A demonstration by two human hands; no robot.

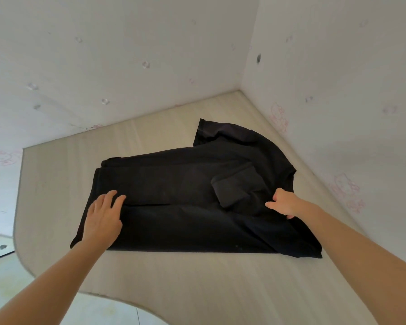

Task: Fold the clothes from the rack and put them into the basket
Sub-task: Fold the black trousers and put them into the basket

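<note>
1. Your left forearm enters from the lower left corner and runs up and to the right, bare to the wrist.
2. Your left hand (103, 215) lies palm down, back toward the camera, fingers straight and slightly spread, pointing up and to the right; it presses flat on the black garment (185, 195).
3. Your right forearm enters from the lower right corner and runs up and to the left, also bare.
4. Your right hand (285, 204) is curled, thumb extended to the left, fingers bent under and pinching a fold of the garment; the fingertips are mostly hidden.
5. The two hands are well apart, at similar height in the view.
</note>
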